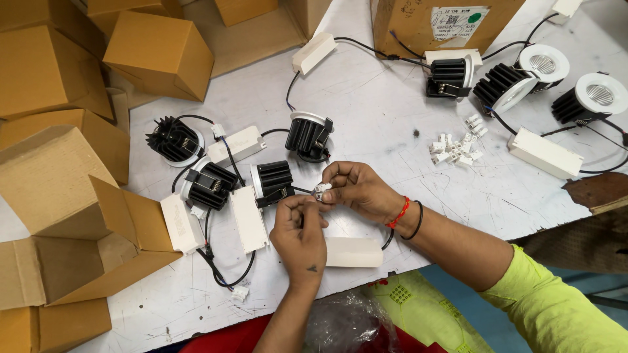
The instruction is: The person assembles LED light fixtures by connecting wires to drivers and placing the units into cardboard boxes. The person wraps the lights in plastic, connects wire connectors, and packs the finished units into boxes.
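Both my hands meet over the white table (392,111), pinching a small white plastic connector (322,190) between their fingertips. My left hand (299,232) comes up from below with its fingers closed on the connector's lower side. My right hand (356,191) grips it from the right; its wrist wears a red thread and a black band. A black wire runs from the connector toward a black finned downlight (273,182) just to the left. A white driver box (353,252) lies under my left wrist.
Several black finned downlights with white driver boxes and wires lie at the left (209,184) and at the far right (507,84). A pile of loose white connectors (458,147) sits right of centre. Brown cartons (160,52) crowd the left and back edges.
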